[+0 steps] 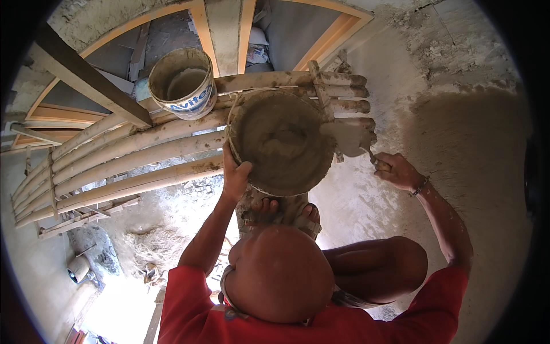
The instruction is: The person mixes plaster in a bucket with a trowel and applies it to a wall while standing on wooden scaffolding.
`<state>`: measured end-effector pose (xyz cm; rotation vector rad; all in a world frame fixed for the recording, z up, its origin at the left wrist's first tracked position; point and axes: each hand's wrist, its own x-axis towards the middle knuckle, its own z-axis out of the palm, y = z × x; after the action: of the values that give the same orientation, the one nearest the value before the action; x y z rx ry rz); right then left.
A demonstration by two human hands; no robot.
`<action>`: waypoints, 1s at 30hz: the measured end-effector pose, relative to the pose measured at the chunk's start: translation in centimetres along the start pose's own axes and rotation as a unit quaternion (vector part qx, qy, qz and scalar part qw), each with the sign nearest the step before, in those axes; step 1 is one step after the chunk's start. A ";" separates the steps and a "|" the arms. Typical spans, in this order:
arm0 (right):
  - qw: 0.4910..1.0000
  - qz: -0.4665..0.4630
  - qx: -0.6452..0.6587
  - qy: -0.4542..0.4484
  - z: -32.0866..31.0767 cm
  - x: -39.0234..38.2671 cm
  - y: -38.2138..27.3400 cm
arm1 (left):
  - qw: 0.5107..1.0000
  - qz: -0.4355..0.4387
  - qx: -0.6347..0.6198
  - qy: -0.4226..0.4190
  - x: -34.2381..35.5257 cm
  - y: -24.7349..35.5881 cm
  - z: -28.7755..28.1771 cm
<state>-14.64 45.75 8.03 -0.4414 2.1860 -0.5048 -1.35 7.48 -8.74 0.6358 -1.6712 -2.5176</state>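
Bamboo poles (189, 171) across upper left, bucket (197, 106) standing on them. Tub (230, 129) of mortar (281, 146) at centre; left hand (235, 179) clasps its lower-left rim. Right hand (399, 172), right of centre, wraps trowel (348, 140) handle, blade at tub's right rim.

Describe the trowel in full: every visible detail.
The trowel has a broad, flat-looking blade smeared mortar-grey, a short shank, and a brownish handle, perhaps wooden, partly hidden in the right hand, which grips it. Its blade points left toward the mortar tub, overlapping the tub's right edge in this view, above the ends of the bamboo-like poles. Whether the blade touches either, I cannot tell.
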 end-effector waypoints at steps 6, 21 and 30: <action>0.989 0.076 0.086 -0.091 3.7 -2.3 -4.1 | 1.000 0.021 0.000 -0.001 0.2 -0.8 -0.2; 0.902 -0.185 -0.373 0.114 0.3 4.5 -14.5 | 0.997 0.001 -0.069 -0.024 0.0 0.0 -0.2; 0.892 -0.146 -0.427 0.027 4.5 11.3 -12.8 | 0.999 0.027 0.008 -0.041 0.5 -0.5 -0.7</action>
<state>-15.99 28.55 4.41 -1.2459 2.3159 0.3474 -1.52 6.96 -9.56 0.4884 -1.7128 -2.5261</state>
